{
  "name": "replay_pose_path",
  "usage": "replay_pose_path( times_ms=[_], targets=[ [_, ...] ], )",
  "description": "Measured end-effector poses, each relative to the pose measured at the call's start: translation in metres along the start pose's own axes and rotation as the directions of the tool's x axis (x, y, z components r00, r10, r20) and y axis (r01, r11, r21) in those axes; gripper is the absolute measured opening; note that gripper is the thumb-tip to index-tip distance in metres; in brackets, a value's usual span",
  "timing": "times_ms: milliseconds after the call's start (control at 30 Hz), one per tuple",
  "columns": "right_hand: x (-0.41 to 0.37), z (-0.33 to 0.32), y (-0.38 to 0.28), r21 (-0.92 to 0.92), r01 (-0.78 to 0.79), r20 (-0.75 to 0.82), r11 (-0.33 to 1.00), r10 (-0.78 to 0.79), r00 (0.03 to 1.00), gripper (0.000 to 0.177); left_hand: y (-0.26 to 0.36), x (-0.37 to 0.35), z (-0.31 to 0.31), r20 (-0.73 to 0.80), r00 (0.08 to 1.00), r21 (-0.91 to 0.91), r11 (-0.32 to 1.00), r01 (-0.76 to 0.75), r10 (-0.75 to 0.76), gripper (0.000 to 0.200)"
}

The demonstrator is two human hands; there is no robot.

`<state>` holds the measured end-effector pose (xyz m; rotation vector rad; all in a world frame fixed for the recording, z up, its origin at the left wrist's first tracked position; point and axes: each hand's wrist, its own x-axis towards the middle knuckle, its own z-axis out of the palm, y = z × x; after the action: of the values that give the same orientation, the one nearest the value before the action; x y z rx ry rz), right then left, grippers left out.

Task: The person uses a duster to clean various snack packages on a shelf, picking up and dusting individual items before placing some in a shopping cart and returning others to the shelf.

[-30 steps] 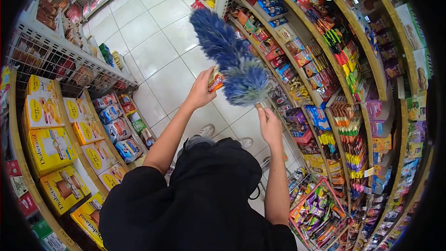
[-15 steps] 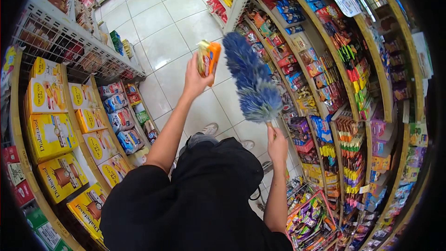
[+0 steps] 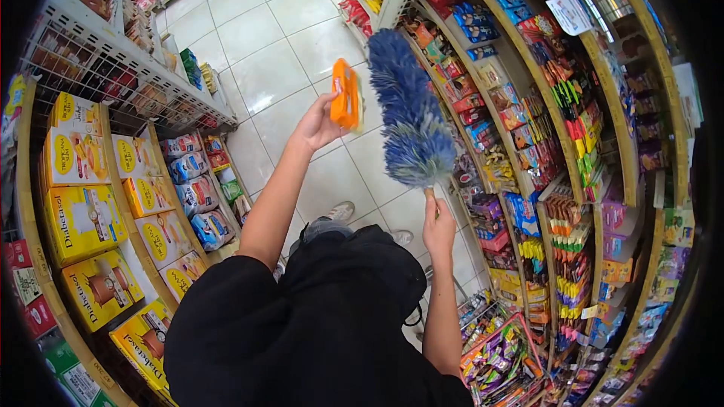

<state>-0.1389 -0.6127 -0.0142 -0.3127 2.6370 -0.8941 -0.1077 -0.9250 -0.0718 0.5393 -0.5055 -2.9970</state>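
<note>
Left hand (image 3: 317, 126) is clenched on an orange packet (image 3: 345, 95), thumb and fingers gripping its lower end, arm stretched out over the tiled floor (image 3: 256, 68). Packet is seen nearly edge-on. Its long axis runs roughly top to bottom in frame and the free end points away from the person, down the aisle.

Right hand (image 3: 438, 227) is closed around the short handle (image 3: 430, 194) of a blue feather duster (image 3: 409, 113). Duster's long axis runs from that hand up and slightly left in frame, with the feathered head pointing away from the person, about parallel to the packet. Widest part of the head sits just above the handle, and the tip reaches further out than the packet's top.

Packet sits just beside the duster's left edge, about mid-length. Can't tell whether feathers actually touch it.

Both are held in the aisle between the snack shelves (image 3: 543, 105) on the right and the yellow boxes (image 3: 79, 218) on the left. Duster head is close to the right-hand shelves. Black top (image 3: 324, 316) fills the bottom of the view, and one shoe (image 3: 341, 212) is visible on the floor below the arms.
</note>
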Motion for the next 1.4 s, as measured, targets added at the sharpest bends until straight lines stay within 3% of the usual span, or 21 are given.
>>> replay_pose_path(
  times_ms=[100, 200, 233, 333, 367, 500, 633, 667, 733, 800, 833, 867, 933, 967, 1067, 1100, 1200, 1333, 1400],
  targets=[
    [-0.020, 0.007, 0.017, 0.070, 0.001, 0.016, 0.998, -0.002, 1.000, 0.034, -0.011, 0.025, -0.020, -0.362, 0.929, -0.193, 0.968, -0.159, 0.080, 0.072],
    [-0.027, 0.010, 0.023, 0.020, -0.019, 0.083, 1.000, 0.017, 0.996, 0.034, -0.023, 0.034, -0.026, -0.335, 0.941, -0.299, 0.943, -0.147, 0.040, 0.071],
    [-0.024, 0.013, 0.027, -0.036, -0.012, 0.103, 0.999, 0.015, 0.995, 0.035, -0.027, 0.028, -0.008, -0.261, 0.965, -0.245, 0.964, -0.106, 0.039, 0.072],
    [-0.025, 0.015, 0.028, -0.165, -0.087, 0.122, 0.982, 0.107, 0.987, 0.035, -0.043, 0.041, -0.002, -0.338, 0.939, -0.214, 0.967, -0.141, 0.062, 0.079],
    [-0.023, 0.016, 0.026, -0.205, -0.115, 0.120, 0.972, 0.142, 0.983, 0.035, -0.046, 0.049, -0.005, -0.407, 0.909, -0.182, 0.966, -0.183, 0.095, 0.075],
    [-0.035, 0.015, 0.034, -0.045, -0.095, -0.008, 0.994, 0.095, 0.995, 0.033, -0.063, 0.074, -0.014, -0.612, 0.753, -0.064, 0.935, -0.350, 0.240, 0.053],
    [-0.041, 0.014, 0.025, 0.071, -0.056, -0.076, 0.996, 0.062, 0.995, 0.032, -0.085, 0.060, 0.009, -0.423, 0.906, 0.002, 1.000, -0.027, 0.026, 0.065],
    [-0.038, 0.013, 0.023, 0.085, -0.047, -0.078, 0.995, 0.054, 0.995, 0.032, -0.092, 0.054, 0.021, -0.359, 0.932, -0.003, 0.999, -0.054, 0.049, 0.072],
    [-0.028, 0.007, 0.021, 0.032, -0.119, -0.082, 0.992, 0.121, 0.989, 0.033, -0.097, 0.047, 0.023, -0.416, 0.909, -0.006, 1.000, -0.023, 0.019, 0.075],
    [-0.022, 0.000, 0.025, 0.024, -0.130, -0.119, 0.991, 0.132, 0.984, 0.032, -0.096, 0.042, 0.022, -0.393, 0.916, 0.268, 0.963, 0.034, 0.077, 0.076],
    [-0.020, -0.002, 0.029, 0.039, -0.111, -0.151, 0.993, 0.116, 0.982, 0.031, -0.096, 0.039, 0.021, -0.376, 0.921, 0.399, 0.915, 0.060, 0.104, 0.077],
    [-0.019, -0.003, 0.031, 0.054, -0.090, -0.182, 0.994, 0.098, 0.978, 0.030, -0.097, 0.036, 0.020, -0.342, 0.907, 0.620, 0.785, 0.021, 0.246, 0.078],
    [-0.023, -0.009, 0.028, 0.119, -0.028, -0.183, 0.992, 0.050, 0.982, 0.030, -0.101, 0.029, 0.016, -0.183, 0.858, 0.924, 0.382, -0.017, 0.480, 0.080],
    [-0.027, -0.013, 0.027, 0.152, -0.001, -0.187, 0.988, 0.030, 0.982, 0.030, -0.103, 0.029, 0.012, -0.019, 0.819, 0.992, 0.113, -0.056, 0.573, 0.084],
    [-0.030, -0.020, 0.026, 0.050, 0.009, -0.134, 0.999, -0.003, 0.991, 0.031, -0.106, 0.008, 0.033, 0.159, 0.895, 0.985, -0.128, -0.115, 0.417, 0.086],
    [-0.030, -0.022, 0.026, 0.009, -0.024, -0.145, 1.000, 0.025, 0.989, 0.031, -0.105, 0.004, 0.031, 0.171, 0.898, 0.984, -0.117, -0.135, 0.406, 0.084],
    [-0.026, -0.027, 0.026, -0.050, -0.103, -0.169, 0.993, 0.093, 0.981, 0.031, -0.091, -0.009, 0.035, 0.263, 0.930, 0.857, -0.506, -0.102, 0.258, 0.081],
    [-0.039, -0.024, 0.026, -0.021, -0.106, -0.113, 0.994, 0.103, 0.988, 0.030, -0.100, -0.010, 0.038, 0.192, 0.921, 0.842, -0.538, 0.023, 0.340, 0.074],
    [-0.046, -0.019, 0.026, -0.109, -0.105, -0.082, 0.989, 0.096, 0.992, 0.030, -0.122, 0.010, 0.011, 0.303, 0.891, 0.787, -0.617, -0.033, 0.339, 0.071]
  ],
)
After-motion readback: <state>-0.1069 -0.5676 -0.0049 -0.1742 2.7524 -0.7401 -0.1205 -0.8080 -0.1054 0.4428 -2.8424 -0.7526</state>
